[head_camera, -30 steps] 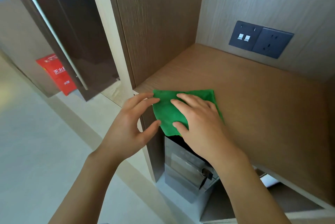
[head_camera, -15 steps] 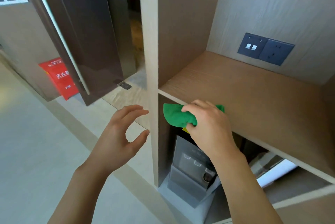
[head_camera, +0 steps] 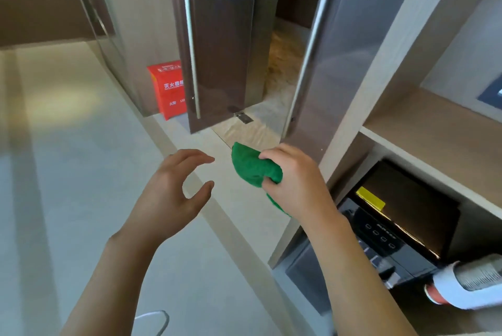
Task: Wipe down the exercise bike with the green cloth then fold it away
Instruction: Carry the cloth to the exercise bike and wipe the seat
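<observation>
1. Cloth in hand: our right hand (head_camera: 296, 180) bunches the green cloth (head_camera: 252, 167) in mid-air beside the wooden shelf (head_camera: 434, 129), ready, we judge, for carrying to a bike not in view.
2. Our left hand (head_camera: 173, 194) hovers half-open, empty.

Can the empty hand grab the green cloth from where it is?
Probably yes. The left hand is open and empty, its fingers curled toward the green cloth, with only bare air between them. The right hand already grips the cloth's other side, leaving the near edge free.
</observation>
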The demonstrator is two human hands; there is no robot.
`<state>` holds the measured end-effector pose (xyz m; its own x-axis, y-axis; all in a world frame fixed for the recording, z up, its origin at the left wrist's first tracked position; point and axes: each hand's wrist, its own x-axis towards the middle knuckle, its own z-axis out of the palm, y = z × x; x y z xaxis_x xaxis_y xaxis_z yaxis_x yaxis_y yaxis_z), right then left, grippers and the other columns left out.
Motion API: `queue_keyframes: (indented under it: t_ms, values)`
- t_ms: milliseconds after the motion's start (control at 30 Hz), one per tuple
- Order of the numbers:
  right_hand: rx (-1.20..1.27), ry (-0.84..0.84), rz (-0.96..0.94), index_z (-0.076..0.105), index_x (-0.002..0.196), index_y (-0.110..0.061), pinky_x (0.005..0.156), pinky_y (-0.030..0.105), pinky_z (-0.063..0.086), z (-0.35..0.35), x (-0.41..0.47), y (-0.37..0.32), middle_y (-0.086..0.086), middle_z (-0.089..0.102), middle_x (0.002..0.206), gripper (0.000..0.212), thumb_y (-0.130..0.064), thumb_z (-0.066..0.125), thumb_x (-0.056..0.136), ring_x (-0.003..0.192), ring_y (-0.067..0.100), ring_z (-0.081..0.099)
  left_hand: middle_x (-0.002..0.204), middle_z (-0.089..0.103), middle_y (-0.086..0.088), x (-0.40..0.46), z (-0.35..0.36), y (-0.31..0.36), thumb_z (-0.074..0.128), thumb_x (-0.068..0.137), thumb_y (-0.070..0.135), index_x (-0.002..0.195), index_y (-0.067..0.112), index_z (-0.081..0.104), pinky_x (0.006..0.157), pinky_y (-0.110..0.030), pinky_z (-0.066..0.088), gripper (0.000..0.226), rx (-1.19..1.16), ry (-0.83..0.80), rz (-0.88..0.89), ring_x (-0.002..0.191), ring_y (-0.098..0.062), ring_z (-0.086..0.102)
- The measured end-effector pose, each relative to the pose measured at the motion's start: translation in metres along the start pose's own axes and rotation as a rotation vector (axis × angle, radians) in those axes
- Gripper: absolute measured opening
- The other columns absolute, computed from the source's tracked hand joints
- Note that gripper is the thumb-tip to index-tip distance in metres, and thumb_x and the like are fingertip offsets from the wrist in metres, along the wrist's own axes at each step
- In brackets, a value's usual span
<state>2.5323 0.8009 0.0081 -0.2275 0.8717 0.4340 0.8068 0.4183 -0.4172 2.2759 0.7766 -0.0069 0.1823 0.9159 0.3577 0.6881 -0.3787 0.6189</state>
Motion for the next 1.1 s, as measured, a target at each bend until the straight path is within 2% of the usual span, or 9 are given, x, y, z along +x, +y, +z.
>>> queue_keyframes:
  t_ms: [300,500,667,800,967,1100]
  values:
    - [0.125,-0.074,-0.207,0.073,0.114,-0.015,0.075,0.035,0.055,0.093,0.038,-0.119,-0.004,0.069,0.105,0.044,0.000,0.074,0.073,0.092,0.019,0.063,0.131,0.058,0.015,-0.083,-0.109,-0.090,0.074,0.092,0.026,0.132,0.028,0.066,0.099,-0.025,0.041,0.041,0.160,0.173,-0.193,0.126,-0.012,0.053]
    - [0.217,-0.178,-0.375,0.073,0.113,-0.017,0.078,0.036,0.056,0.147,0.060,-0.206,-0.006,0.068,0.104,0.043,-0.002,0.072,0.072,0.093,0.018,0.063,0.130,0.059,0.013,-0.150,-0.174,-0.120,0.066,0.090,0.038,0.131,0.028,0.066,0.103,-0.030,0.044,0.042,0.223,0.338,-0.323,0.124,-0.012,0.056]
    - [0.282,-0.283,-0.520,0.073,0.113,-0.019,0.076,0.034,0.054,0.192,0.073,-0.266,-0.008,0.067,0.103,0.041,-0.004,0.072,0.074,0.091,0.016,0.062,0.129,0.060,0.010,-0.202,-0.203,-0.142,0.076,0.091,0.024,0.130,0.024,0.068,0.103,-0.032,0.042,0.039,0.297,0.448,-0.497,0.122,-0.016,0.056]
    - [0.345,-0.370,-0.630,0.072,0.112,-0.021,0.075,0.035,0.053,0.235,0.088,-0.311,-0.011,0.065,0.101,0.041,-0.004,0.071,0.074,0.091,0.015,0.060,0.131,0.058,0.014,-0.234,-0.226,-0.157,0.074,0.092,0.030,0.130,0.029,0.066,0.097,-0.029,0.041,0.039,0.375,0.514,-0.653,0.123,-0.014,0.055]
    - [0.437,-0.455,-0.756,0.072,0.111,-0.022,0.072,0.031,0.051,0.289,0.114,-0.360,-0.014,0.062,0.097,0.039,-0.005,0.073,0.075,0.086,0.012,0.056,0.133,0.059,0.014,-0.249,-0.251,-0.178,0.071,0.093,0.033,0.131,0.029,0.066,0.100,-0.030,0.040,0.038,0.448,0.603,-0.795,0.126,-0.014,0.054]
    - [0.495,-0.524,-0.828,0.073,0.112,-0.022,0.074,0.029,0.050,0.329,0.148,-0.398,-0.014,0.063,0.100,0.040,-0.007,0.073,0.075,0.089,0.012,0.057,0.133,0.058,0.015,-0.242,-0.272,-0.198,0.070,0.093,0.034,0.131,0.031,0.066,0.101,-0.030,0.041,0.038,0.499,0.657,-0.892,0.127,-0.014,0.054]
